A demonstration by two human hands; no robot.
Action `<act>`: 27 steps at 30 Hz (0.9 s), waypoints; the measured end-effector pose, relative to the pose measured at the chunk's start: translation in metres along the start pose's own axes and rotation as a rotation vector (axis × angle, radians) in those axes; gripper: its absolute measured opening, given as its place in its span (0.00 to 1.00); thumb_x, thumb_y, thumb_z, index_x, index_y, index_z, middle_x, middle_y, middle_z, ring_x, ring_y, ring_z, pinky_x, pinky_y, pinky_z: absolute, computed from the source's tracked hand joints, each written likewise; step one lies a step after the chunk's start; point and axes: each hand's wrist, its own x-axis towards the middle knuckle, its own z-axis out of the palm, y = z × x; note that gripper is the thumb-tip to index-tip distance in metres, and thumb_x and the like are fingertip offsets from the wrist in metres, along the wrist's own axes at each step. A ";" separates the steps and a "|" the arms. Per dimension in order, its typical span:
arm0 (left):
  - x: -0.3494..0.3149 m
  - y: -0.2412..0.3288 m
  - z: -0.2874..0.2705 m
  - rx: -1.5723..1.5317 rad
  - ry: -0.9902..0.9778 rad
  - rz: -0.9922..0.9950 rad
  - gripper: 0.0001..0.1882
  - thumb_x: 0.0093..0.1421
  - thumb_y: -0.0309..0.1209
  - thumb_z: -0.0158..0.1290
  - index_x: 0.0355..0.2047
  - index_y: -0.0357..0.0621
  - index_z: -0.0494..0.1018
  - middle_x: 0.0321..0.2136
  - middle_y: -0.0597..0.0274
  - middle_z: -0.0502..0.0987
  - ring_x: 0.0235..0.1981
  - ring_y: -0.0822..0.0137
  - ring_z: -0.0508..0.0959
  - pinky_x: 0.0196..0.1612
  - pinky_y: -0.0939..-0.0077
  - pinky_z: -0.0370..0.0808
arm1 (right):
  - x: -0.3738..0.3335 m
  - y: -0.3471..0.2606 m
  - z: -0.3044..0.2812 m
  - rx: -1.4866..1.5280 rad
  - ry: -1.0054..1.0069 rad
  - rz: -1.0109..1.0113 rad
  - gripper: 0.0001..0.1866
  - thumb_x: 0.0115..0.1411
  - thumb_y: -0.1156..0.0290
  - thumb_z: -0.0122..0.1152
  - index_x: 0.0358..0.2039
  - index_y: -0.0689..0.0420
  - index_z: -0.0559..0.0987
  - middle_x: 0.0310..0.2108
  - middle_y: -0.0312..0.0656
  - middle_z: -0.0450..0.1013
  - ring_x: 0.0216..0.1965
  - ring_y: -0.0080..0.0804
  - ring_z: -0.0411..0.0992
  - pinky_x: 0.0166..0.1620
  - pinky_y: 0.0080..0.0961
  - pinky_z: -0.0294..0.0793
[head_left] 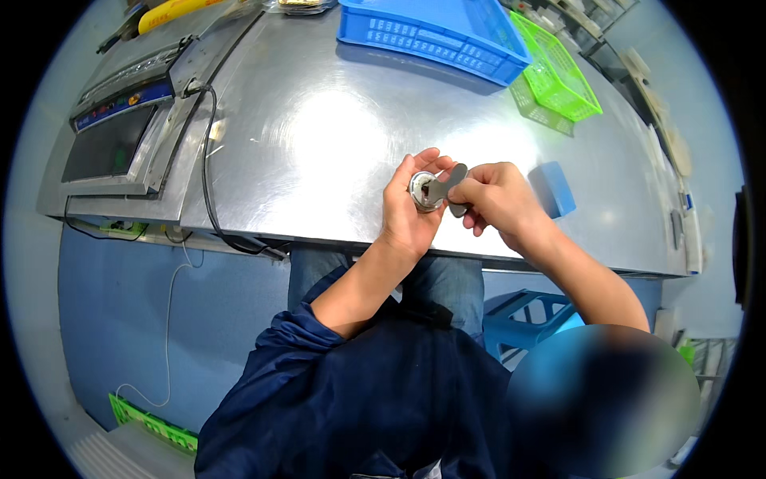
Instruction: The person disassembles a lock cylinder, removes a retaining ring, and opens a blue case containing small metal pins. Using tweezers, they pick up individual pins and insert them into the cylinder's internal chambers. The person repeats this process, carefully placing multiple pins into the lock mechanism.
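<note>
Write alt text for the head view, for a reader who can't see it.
Over a metal table, the left hand holds a small round part while the right hand grips a grey winged tool, its tip over the part. A blue crate and green basket sit beyond.

A workshop, or a small plant's workroom, showed in its fittings: a steel table (pixel 263 152) with a corded machine (pixel 116 148) beside its left edge, a blue crate (pixel 431 46) and a green basket (pixel 562 78) toward the far edge, shelves (pixel 589 25) past the right edge, and a blue stool (pixel 511 325) below the near one.
</note>
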 end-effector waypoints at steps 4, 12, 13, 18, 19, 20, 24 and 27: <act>-0.002 -0.004 0.001 0.021 -0.033 0.073 0.19 0.68 0.42 0.35 0.46 0.42 0.67 0.42 0.54 0.73 0.49 0.59 0.72 0.53 0.64 0.69 | 0.001 0.001 0.008 0.095 0.049 0.060 0.08 0.50 0.74 0.57 0.22 0.67 0.75 0.18 0.43 0.71 0.17 0.25 0.70 0.20 0.21 0.70; -0.006 -0.004 0.004 0.101 0.064 0.030 0.19 0.67 0.43 0.37 0.46 0.44 0.67 0.41 0.60 0.73 0.43 0.67 0.72 0.51 0.71 0.66 | 0.015 0.005 0.005 -0.504 0.028 -0.214 0.07 0.50 0.74 0.56 0.25 0.66 0.75 0.19 0.41 0.72 0.18 0.26 0.71 0.23 0.23 0.71; -0.005 -0.003 0.003 0.068 0.055 -0.006 0.18 0.67 0.43 0.37 0.46 0.44 0.67 0.40 0.60 0.73 0.43 0.67 0.72 0.49 0.71 0.67 | 0.010 0.001 0.004 -0.736 0.044 -0.441 0.04 0.49 0.76 0.58 0.25 0.62 0.75 0.20 0.41 0.72 0.20 0.29 0.72 0.25 0.26 0.73; 0.005 0.006 -0.008 -0.062 -0.020 -0.123 0.18 0.67 0.43 0.37 0.45 0.44 0.68 0.39 0.62 0.74 0.40 0.68 0.74 0.44 0.73 0.71 | 0.011 -0.002 -0.009 -1.363 0.015 -1.325 0.05 0.44 0.73 0.59 0.25 0.56 0.77 0.27 0.38 0.73 0.39 0.35 0.73 0.35 0.27 0.72; 0.004 0.008 -0.005 -0.065 0.001 -0.135 0.17 0.67 0.42 0.37 0.44 0.45 0.68 0.40 0.61 0.73 0.39 0.67 0.74 0.44 0.72 0.73 | 0.013 -0.004 -0.012 -1.450 0.030 -1.445 0.06 0.44 0.72 0.59 0.25 0.56 0.77 0.27 0.36 0.73 0.40 0.33 0.73 0.36 0.26 0.72; 0.004 0.007 -0.006 -0.078 -0.019 -0.145 0.17 0.67 0.42 0.37 0.44 0.45 0.68 0.40 0.60 0.73 0.39 0.67 0.75 0.44 0.72 0.73 | 0.016 -0.004 -0.014 -1.536 0.046 -1.565 0.07 0.44 0.72 0.60 0.26 0.56 0.77 0.27 0.35 0.73 0.41 0.32 0.72 0.36 0.24 0.71; 0.003 0.006 -0.003 -0.079 0.026 -0.139 0.16 0.67 0.40 0.36 0.44 0.44 0.68 0.39 0.59 0.73 0.42 0.65 0.74 0.49 0.68 0.72 | 0.014 0.003 -0.018 -1.395 0.181 -1.492 0.07 0.42 0.71 0.60 0.26 0.54 0.77 0.28 0.34 0.72 0.39 0.28 0.71 0.35 0.23 0.70; 0.004 0.002 -0.005 -0.096 -0.013 -0.051 0.16 0.68 0.40 0.34 0.45 0.43 0.67 0.39 0.57 0.72 0.46 0.63 0.72 0.54 0.65 0.69 | 0.001 0.008 -0.007 -0.609 0.268 -0.680 0.05 0.50 0.73 0.62 0.23 0.61 0.76 0.20 0.36 0.72 0.18 0.27 0.70 0.21 0.24 0.69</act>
